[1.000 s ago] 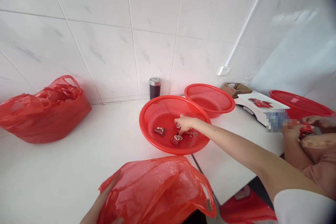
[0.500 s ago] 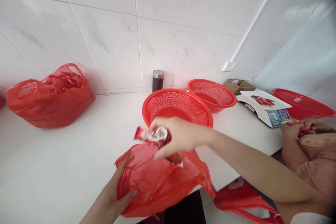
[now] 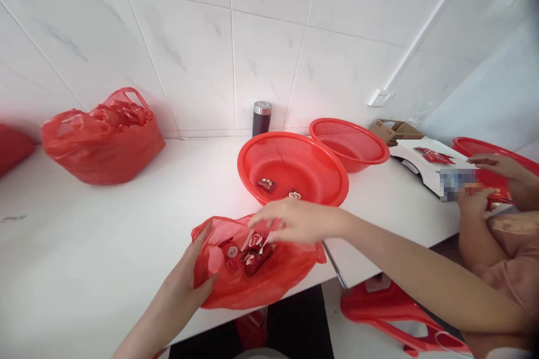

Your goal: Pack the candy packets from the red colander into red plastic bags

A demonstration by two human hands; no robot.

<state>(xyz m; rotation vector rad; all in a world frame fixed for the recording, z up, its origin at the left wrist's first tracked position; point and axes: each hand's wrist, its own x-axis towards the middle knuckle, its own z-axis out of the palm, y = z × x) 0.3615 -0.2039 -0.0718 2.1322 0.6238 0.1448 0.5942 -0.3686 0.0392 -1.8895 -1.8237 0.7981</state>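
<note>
Sweets in shiny red wrappers (image 3: 256,261) lie in the mouth of a red plastic bag (image 3: 269,294) at the table's front edge. My left hand (image 3: 191,269) holds the bag's left rim, thumb and fingers spread apart over the plastic. Above the bag's right part hovers my right hand (image 3: 295,221), its fingers loosely apart and nothing visibly gripped in them. Just behind it stands a red perforated basket (image 3: 248,165), where two wrapped sweets (image 3: 266,184) show; my right hand covers part of its near rim.
A full red bag (image 3: 105,151) stands at the left. Behind the basket are a dark flask (image 3: 261,119) and another red basket (image 3: 357,165). A white scale (image 3: 416,165) carries red packets. A co-worker's hands (image 3: 474,199) are beside it. A red stool (image 3: 370,308) stands below.
My right hand has let go of the wrapped sweets, which now lie in the bag. My left hand stays at the bag's rim. The co-worker's hands have moved nearer the scale; the view has shifted.
</note>
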